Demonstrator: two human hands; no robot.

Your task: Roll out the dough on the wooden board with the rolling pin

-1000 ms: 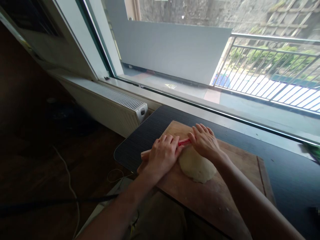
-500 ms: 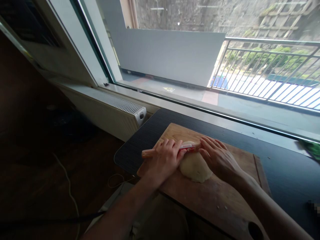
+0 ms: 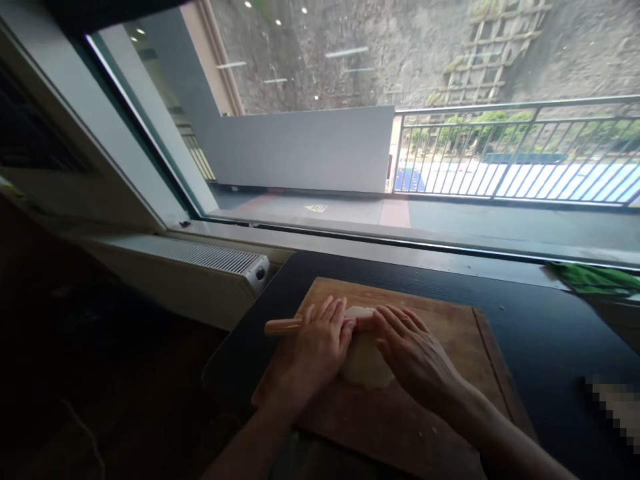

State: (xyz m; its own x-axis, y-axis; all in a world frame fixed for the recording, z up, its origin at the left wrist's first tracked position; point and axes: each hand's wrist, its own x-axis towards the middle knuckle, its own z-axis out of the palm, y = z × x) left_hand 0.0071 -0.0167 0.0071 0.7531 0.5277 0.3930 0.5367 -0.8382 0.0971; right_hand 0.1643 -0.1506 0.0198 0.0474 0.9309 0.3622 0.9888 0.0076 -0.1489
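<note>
A wooden rolling pin (image 3: pixel 283 327) lies across the far part of a flat piece of pale dough (image 3: pixel 367 363) on a wooden board (image 3: pixel 400 427). My left hand (image 3: pixel 323 340) rests over the pin left of the middle, its fingers together and bent over the wood. On the right, my right hand (image 3: pixel 413 343) lies over the pin's other end, fingers stretched forward and palm down. Between the hands a short reddish stretch of the pin shows. Both hands cover parts of the dough's edges.
The board lies on a dark table (image 3: pixel 530 353) beside a window sill. A green cloth (image 3: pixel 595 277) is at the far right, a blurred object (image 3: pixel 615 403) at the right edge. A white radiator (image 3: pixel 200 257) stands left of the table.
The view has turned, so the board and hands appear lower and further left. Both hands remain on the pin, and the green cloth shows more fully.
</note>
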